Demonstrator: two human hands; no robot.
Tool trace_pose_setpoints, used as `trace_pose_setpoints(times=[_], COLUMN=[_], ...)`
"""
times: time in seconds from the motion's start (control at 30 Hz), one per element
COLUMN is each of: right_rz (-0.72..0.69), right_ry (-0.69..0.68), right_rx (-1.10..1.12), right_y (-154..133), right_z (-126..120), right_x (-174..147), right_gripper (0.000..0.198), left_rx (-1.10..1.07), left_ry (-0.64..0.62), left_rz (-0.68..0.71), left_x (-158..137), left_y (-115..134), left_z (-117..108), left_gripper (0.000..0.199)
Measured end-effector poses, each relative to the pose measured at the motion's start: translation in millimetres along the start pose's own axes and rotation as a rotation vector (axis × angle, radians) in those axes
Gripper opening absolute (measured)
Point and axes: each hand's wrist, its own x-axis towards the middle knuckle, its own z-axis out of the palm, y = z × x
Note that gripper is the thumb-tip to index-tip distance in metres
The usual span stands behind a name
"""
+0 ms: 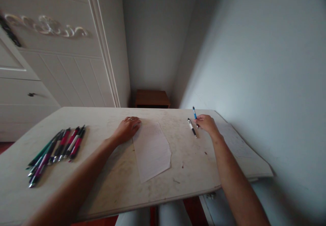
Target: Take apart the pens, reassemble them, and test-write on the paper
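Note:
A blue pen point(195, 113) is pinched between the fingertips of my right hand point(205, 122), held upright at a slant over the table's right part. Just left of it lies a white pen with a black grip point(192, 128), apart from my fingers. My left hand point(127, 129), with a ring on one finger, rests palm down at the upper left corner of a torn sheet of paper point(152, 153). Its fingers lie on the tabletop and the paper's edge, holding nothing. To the left, a loose pile of several pens point(58, 144) in red, black, purple and green lies on the table.
The worn white table point(114, 185) has stains and small dark bits on it. Another sheet of paper point(235, 141) lies at the right, partly behind my right forearm. A white cabinet point(73, 76) stands left, a wall point(267, 66) right, and a brown wooden box-like piece point(152, 97) behind.

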Motion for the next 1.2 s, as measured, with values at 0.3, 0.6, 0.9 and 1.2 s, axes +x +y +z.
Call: trace_pose_setpoints(times=[0.3,0.6,0.9,1.2], right_rz=[0.153,0.171,0.089,0.0], right_ry=[-0.06,-0.218,-0.116,-0.269], right_rx=[-0.064,-0.095,-0.015,0.272], right_y=[4,1,-10,-20], right_z=[-9,-12,-15,-10], right_x=[-9,-14,-17,-28], right_gripper=[0.009,0.009,0.01,0.004], left_rx=[0.01,0.015,0.034,0.028], left_ry=[0.002,0.01,-0.013,-0.009], left_rz=[-0.006,-0.016,-0.009,-0.008], left_x=[1,1,2,1], left_y=[0,-2,-2,-3], left_z=[0,2,1,1], left_gripper=[0.036,0.034,0.037,0.035])
